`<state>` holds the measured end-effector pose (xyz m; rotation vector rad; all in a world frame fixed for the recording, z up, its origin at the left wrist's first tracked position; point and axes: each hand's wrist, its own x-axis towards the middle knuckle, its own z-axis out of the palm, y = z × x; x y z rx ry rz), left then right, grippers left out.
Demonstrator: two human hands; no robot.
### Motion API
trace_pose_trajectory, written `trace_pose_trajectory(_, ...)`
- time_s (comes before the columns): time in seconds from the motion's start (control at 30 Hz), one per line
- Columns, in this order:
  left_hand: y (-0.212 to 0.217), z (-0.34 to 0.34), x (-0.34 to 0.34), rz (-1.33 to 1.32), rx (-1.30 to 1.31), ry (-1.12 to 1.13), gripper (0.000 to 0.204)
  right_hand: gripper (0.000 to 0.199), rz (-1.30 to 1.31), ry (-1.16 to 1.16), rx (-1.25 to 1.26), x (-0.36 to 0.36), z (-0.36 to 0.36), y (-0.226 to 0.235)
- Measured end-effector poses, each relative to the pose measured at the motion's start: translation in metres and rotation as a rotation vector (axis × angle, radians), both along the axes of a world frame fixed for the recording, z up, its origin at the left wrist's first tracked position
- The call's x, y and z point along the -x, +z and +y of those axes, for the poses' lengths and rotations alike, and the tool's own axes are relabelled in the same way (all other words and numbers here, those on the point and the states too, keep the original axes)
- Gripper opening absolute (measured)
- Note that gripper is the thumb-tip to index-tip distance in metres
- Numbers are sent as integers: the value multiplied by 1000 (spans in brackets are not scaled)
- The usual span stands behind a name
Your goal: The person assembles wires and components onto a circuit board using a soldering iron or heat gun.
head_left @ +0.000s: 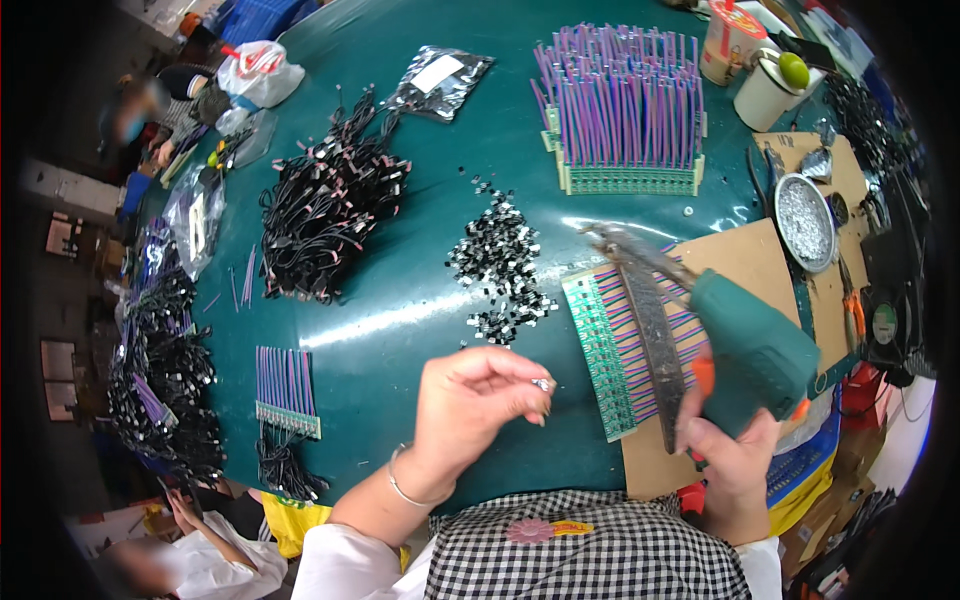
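Observation:
My left hand [475, 400] is closed in a pinch around a small black-and-white connector [543, 385], mostly covered by the fingertips. My right hand [735, 455] grips a green gun-shaped tool with an orange trigger, which looks like a soldering gun [755, 335]. Its blurred front end points up and left, over the work. Beneath it lies a green circuit board panel [603, 360] with purple and black wires running to the right. Across those wires rests a dark metal bar [652, 345]. Several small black-and-white connectors [500, 250] are heaped left of the panel.
Brown cardboard [760, 265] underlies the panel. Beyond stand bundled purple-wired boards [630, 110]. Black cables [335, 210] are piled left; a smaller wired board [288, 415] lies nearer. At right are a metal bowl [805, 222], a white mug [762, 97] and pliers [853, 315]. A person [210, 540] sits lower left.

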<state>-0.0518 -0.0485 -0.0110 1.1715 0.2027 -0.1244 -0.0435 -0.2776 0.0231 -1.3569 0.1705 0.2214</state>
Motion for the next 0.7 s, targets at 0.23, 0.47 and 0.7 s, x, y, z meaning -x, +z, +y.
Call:
trace_pose_trajectory(0.23,3,-29,4,-369,-135,-125,18,17,-35,285,-23,-5,18,-3)
trace_pose_trajectory(0.47,1,-41,3,-445,-304,-124,20,19,-47,254,-4,-4,19,-7)
trace_pose_trajectory(0.7,15,-35,-3,-255,-371,-271,14,21,-31,202,107,-9,18,-2)
